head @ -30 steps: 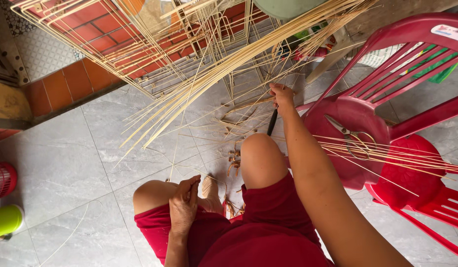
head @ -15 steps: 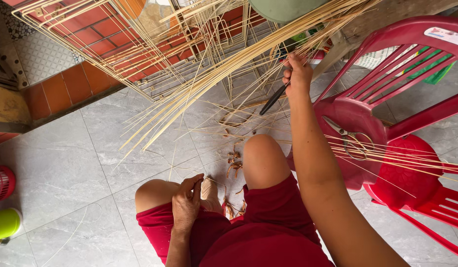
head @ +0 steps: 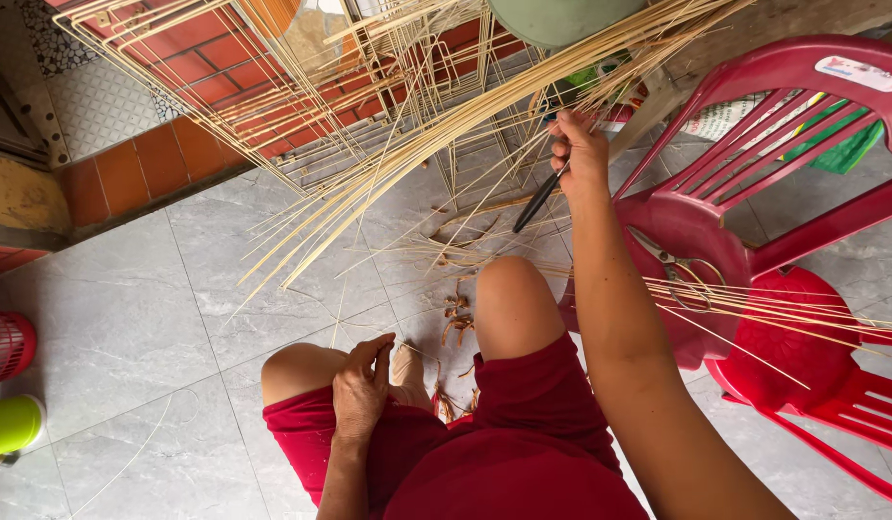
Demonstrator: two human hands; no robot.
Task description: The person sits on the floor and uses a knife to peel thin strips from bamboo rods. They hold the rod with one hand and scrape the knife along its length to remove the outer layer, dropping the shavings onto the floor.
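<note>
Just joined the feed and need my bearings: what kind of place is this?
Probably a home porch or yard used for bamboo weaving: tiled floor, red plastic chair, bamboo strips and frames.

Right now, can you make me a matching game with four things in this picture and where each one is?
Things:
1. scissors
2. dark tool
3. left hand
4. green cup

Places:
A. resting on the left thigh
B. lying on the floor at the far left edge
C. on the seat of the red chair
D. held in the right hand, up among the bamboo strips

Pairs: 1-C, 2-D, 3-A, 4-B
</note>
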